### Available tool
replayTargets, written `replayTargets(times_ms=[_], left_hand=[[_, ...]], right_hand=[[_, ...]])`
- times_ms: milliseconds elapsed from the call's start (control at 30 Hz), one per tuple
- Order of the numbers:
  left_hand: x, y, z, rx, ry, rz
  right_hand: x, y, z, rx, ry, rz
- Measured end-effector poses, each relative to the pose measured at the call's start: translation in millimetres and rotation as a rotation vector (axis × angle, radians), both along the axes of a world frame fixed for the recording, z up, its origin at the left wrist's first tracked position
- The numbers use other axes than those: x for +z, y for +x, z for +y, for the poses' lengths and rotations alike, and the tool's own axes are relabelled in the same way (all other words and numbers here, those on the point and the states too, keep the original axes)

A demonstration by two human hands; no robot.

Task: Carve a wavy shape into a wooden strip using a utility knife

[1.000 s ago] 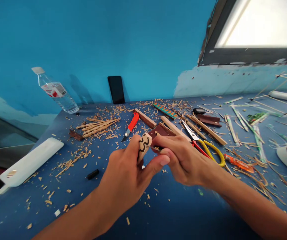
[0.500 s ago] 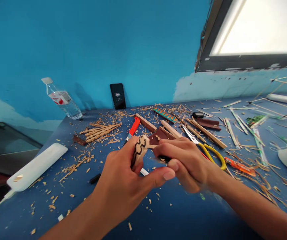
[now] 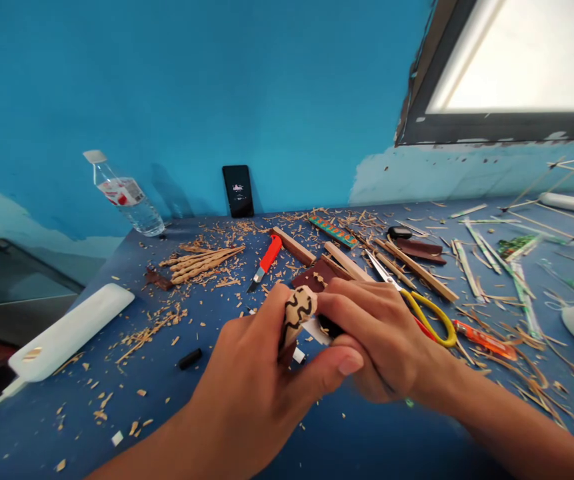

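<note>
Here the left hand (image 3: 261, 373) clenches a small wooden stick (image 3: 297, 312) marked with wavy black lines, above the bench's near edge; it looks light, stiff and rough, best gripped low on its shaft. The right hand (image 3: 377, 340) grasps a knife (image 3: 315, 329) (white blade) against it. Farther back lie shavings (image 3: 227, 240), scissors (image 3: 411, 300) and a smooth plastic bottle (image 3: 121, 195).

Single head-worn view, looking forward and down across the blue table (image 3: 357, 440) towards its far edge and the wall, close above the hands
</note>
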State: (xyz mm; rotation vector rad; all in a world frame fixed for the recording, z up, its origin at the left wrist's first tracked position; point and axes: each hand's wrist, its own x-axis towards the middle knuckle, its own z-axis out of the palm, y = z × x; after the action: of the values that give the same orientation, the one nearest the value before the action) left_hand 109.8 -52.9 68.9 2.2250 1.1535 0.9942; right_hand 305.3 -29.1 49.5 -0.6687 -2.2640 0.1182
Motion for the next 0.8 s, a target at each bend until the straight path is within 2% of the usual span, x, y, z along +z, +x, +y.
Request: replayTargets(times_ms=[167, 367, 500, 733, 800], left_hand=[[-4.4, 3.1, -0.6, 0.044, 0.167, 0.088], [-11.4, 8.3, 3.3, 0.121, 0.179, 0.129], [-15.2, 12.6, 5.8, 0.168, 0.132, 0.118], [-12.9, 17.8, 8.2, 0.186, -0.031, 0.016], [-10.3, 17.6, 7.1, 0.182, -0.124, -0.036]], right_hand=[[-0.8, -2.5, 1.6, -0.088, 0.058, -0.024], [-11.5, -5.9, 7.4, -0.217, 0.092, -0.073], [-20.1, -10.0, 10.2, -0.327, 0.117, -0.049], [-22.7, -14.5, 12.3, -0.391, 0.162, -0.047], [-23.6, -13.7, 14.5, -0.383, 0.194, -0.020]])
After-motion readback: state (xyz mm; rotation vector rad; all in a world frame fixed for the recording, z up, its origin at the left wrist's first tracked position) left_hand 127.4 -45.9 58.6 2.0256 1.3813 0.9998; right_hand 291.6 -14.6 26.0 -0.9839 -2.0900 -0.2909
